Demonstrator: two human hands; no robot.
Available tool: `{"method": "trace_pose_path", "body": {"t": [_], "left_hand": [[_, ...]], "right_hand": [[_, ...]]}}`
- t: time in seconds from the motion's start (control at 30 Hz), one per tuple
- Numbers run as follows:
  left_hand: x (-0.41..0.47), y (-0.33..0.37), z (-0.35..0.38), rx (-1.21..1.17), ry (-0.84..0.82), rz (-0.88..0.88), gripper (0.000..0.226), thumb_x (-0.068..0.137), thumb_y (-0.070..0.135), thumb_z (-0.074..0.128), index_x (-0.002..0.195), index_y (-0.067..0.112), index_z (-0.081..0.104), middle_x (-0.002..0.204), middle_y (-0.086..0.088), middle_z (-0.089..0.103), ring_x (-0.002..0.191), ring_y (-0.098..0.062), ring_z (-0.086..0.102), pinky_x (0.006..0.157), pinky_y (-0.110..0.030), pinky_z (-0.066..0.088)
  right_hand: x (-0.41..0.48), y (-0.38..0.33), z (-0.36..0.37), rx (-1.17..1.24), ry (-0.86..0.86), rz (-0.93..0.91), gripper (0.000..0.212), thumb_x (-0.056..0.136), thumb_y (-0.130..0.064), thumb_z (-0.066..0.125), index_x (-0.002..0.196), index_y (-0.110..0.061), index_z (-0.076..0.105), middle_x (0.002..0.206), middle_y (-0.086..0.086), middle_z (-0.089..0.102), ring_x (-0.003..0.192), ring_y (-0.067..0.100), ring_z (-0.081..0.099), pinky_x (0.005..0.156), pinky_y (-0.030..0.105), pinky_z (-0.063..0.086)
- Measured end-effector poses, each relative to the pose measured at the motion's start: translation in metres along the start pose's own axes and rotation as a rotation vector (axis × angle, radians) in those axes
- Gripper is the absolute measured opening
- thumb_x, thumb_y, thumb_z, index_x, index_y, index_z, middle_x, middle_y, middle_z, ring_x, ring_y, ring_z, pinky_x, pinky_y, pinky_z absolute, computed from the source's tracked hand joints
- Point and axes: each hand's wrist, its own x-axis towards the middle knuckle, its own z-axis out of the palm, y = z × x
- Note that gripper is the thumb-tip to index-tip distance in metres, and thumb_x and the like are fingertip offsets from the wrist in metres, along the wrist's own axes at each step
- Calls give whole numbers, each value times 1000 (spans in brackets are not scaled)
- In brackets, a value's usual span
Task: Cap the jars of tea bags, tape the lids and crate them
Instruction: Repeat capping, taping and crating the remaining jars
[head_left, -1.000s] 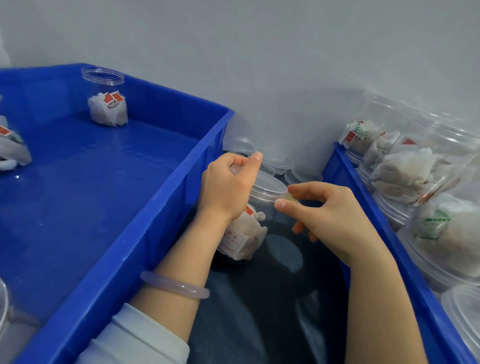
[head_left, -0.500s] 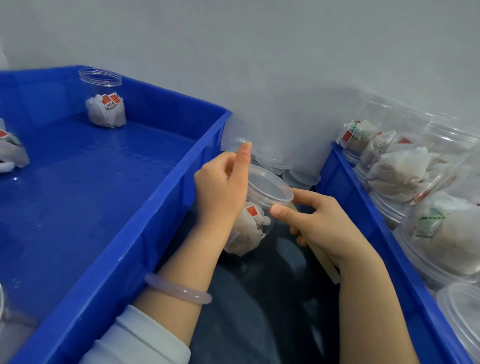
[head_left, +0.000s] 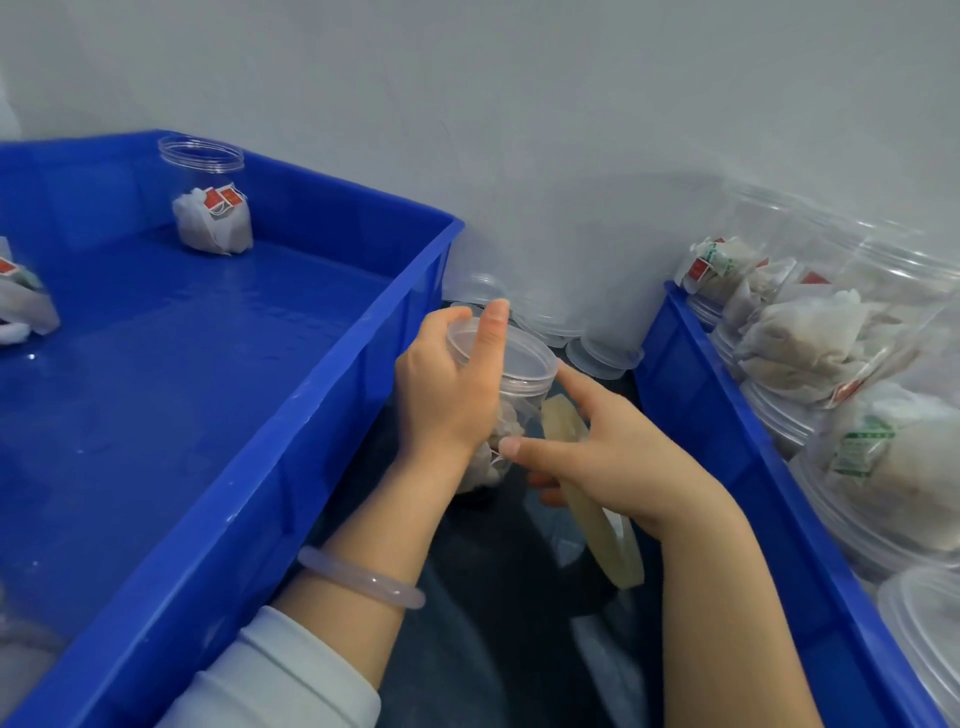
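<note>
So, we're mid-frame, in the gap between two blue crates. Left hand grips the jar at its neck, fingers curled behind it, index finger laid straight across the lid. The jar is held off the dark surface with its long axis near upright and the lid end leaning slightly to upper right. The tea bags sit low in it, mostly hidden by the left hand.

Right hand sits lower right of the jar. Its index fingertip touches the lid rim on the right side and its thumb reaches the jar wall lower down. The other fingers curl on the tape roll hanging below the palm. We can't tell if a tape end is stuck on yet.

Key relation: the lid seam lies just left of the right index tip, so the right hand is nearer for taping. We judge the tape must run round the seam, across the jar's axis, while the left hand steadies or turns it.

Room: the left crate wall is just beside the left wrist, and the right crate wall is near the right forearm. Spare lids are stacked behind, against the wall. It's tight sideways, open upward and toward us. Capped jars pile up in the right crate and an uncapped jar stands upper left, so crating likely goes right, over that rim
</note>
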Motion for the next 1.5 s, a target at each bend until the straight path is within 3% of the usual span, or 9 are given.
{"method": "trace_pose_path", "body": {"t": [0.07, 0.2, 0.33, 0.43, 0.77, 0.97, 1.1, 1.27, 1.5], "left_hand": [[2, -2, -1, -11, 13, -2, 64, 77, 65, 38, 109, 17, 64, 90, 14, 60, 94, -10, 57, 71, -14, 39], [4, -4, -1, 9, -17, 17, 55, 78, 64, 38, 99, 20, 64, 78, 21, 56, 82, -2, 54, 64, -3, 36], [8, -7, -3, -35, -16, 7, 46, 80, 63, 39, 82, 22, 60, 68, 17, 55, 71, -2, 53, 59, -10, 36], [11, -8, -5, -46, -21, 7, 50, 86, 59, 44, 65, 13, 47, 51, 16, 47, 57, -3, 45, 52, -14, 31], [11, -8, -8, -359, -368, -175, 56, 77, 64, 44, 86, 16, 72, 88, -6, 73, 88, -19, 69, 83, -33, 53], [5, -3, -7, -279, -321, -86, 74, 72, 75, 40, 82, 6, 67, 82, -11, 67, 79, -10, 61, 75, -19, 45], [2, 10, -1, -20, -143, 12, 55, 86, 67, 37, 59, 23, 54, 66, 1, 59, 65, -10, 52, 59, -13, 37], [-7, 10, 11, -13, -175, -70, 104, 55, 89, 33, 132, 20, 47, 122, 11, 53, 108, -5, 46, 76, -7, 33], [-1, -5, 5, -84, 54, -55, 62, 78, 60, 41, 109, 12, 65, 96, 7, 65, 94, -10, 58, 69, -5, 38]], "right_hand": [[-3, -3, -3, 7, 56, 165, 100, 62, -54, 75, 146, -40, 23, 128, -8, 49, 66, 14, 71, 62, 32, 59], [-9, -2, -15, -148, 225, 152, 79, 65, -64, 66, 135, -33, 47, 90, -1, 67, 44, 1, 59, 47, 20, 46], [-5, -1, -13, -156, 276, 32, 53, 70, -61, 66, 115, -34, 65, 102, -6, 69, 74, 8, 55, 75, 32, 52], [-2, -1, -10, -140, 328, 7, 47, 71, -58, 68, 111, -34, 68, 89, -8, 67, 75, 10, 57, 60, 20, 44], [-4, 5, -12, -54, 174, -50, 106, 39, -71, 62, 139, -42, 40, 114, -9, 49, 101, 18, 51, 80, 31, 46], [-8, 3, -15, 64, 89, -53, 43, 43, -66, 63, 85, -65, 54, 78, -22, 59, 77, 4, 50, 49, 10, 42], [-5, 5, -14, 70, 163, -13, 56, 46, -71, 58, 100, -58, 50, 87, -16, 55, 90, 14, 50, 59, 23, 48], [2, 4, -2, -84, 248, 18, 93, 63, -70, 62, 145, -39, 29, 139, 3, 46, 131, 23, 38, 101, 39, 38], [5, 0, 3, -168, 74, -7, 91, 78, -49, 66, 148, -43, 7, 129, -6, 50, 116, 22, 50, 101, 49, 43]]}}
